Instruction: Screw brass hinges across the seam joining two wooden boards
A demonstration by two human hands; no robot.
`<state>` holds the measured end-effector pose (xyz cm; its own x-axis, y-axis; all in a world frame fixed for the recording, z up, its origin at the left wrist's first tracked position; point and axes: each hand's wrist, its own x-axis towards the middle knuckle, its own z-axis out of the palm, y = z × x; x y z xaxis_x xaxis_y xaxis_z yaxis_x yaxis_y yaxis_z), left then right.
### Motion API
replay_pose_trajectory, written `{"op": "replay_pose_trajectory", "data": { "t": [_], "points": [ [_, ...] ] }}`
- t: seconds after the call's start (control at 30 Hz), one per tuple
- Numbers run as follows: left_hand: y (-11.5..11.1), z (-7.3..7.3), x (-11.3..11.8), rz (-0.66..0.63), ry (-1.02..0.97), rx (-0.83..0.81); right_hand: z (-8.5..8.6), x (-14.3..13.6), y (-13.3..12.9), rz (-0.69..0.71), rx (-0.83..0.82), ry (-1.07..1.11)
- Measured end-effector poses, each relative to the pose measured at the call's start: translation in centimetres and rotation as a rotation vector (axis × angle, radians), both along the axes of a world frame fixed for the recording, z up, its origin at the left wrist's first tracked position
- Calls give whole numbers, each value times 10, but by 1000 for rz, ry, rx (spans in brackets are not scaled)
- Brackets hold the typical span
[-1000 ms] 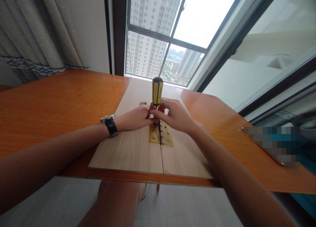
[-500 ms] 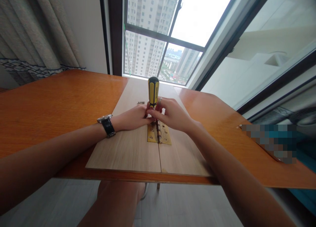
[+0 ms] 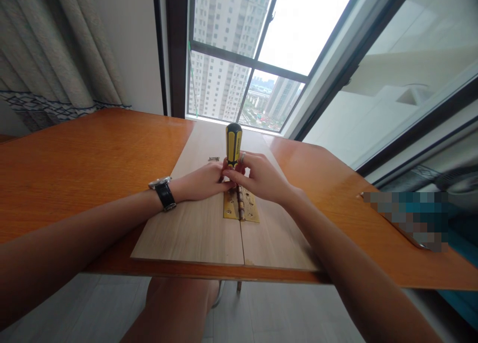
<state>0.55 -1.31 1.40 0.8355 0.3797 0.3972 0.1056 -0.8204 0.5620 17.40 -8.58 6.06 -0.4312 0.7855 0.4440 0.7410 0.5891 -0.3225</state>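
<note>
A screwdriver (image 3: 233,145) with a yellow and black handle stands nearly upright, its tip hidden by fingers. My right hand (image 3: 266,177), wearing a ring, is closed with thumb and fingers around the shank just below the handle. My left hand (image 3: 206,180) rests on the left board, its thumb and fingers pinched low near the shank; what they grip is hidden. Beneath both hands lies a brass hinge (image 3: 232,207), opened flat across the seam between two pale wooden boards (image 3: 186,233). Its near screw holes show, while its far end is covered.
Several loose screws (image 3: 214,159) lie on the left board beyond my left hand. The boards rest on an orange-brown wooden table (image 3: 112,159). A blurred-out object (image 3: 407,218) is at the table's right edge. A window (image 3: 254,64) stands behind, with a curtain (image 3: 56,49) at left.
The whole scene sits slightly lower in the picture. Both hands keep the same grip, and the screwdriver stays upright over the hinge.
</note>
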Motion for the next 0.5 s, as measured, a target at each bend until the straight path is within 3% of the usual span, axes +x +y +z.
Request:
{"op": "replay_pose_trajectory", "data": {
  "t": [0.5],
  "points": [
    [1, -2, 1, -8, -20, -5, 0, 0, 0, 5, -13, 30]
  ]
}}
